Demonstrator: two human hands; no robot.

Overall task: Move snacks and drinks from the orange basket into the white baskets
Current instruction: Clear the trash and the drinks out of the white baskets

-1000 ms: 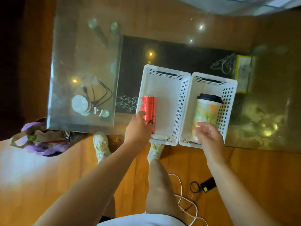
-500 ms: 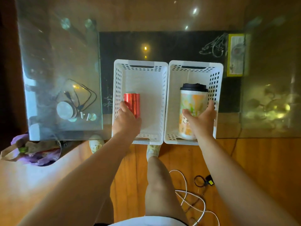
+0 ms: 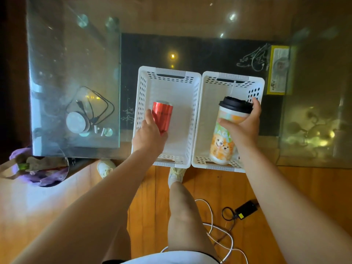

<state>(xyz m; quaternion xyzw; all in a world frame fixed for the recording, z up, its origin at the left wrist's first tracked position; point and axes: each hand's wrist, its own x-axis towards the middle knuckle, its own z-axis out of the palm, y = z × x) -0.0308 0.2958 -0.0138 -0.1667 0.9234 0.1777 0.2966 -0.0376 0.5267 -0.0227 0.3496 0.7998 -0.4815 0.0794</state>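
We held the red can (image 3: 162, 117) in our left hand (image 3: 150, 133), fingers wrapped round its side, inside the left white basket (image 3: 142, 86). Our right hand (image 3: 242, 125) gripped the tall cup (image 3: 225, 130) below its black lid (image 3: 235, 104), in the right white basket (image 3: 256, 82). We judged the can stiff and slick, the cup top-heavy and best held mid-body. Nearby lay a round charger (image 3: 77, 122) and a yellow card (image 3: 278, 70); nothing blocked us.
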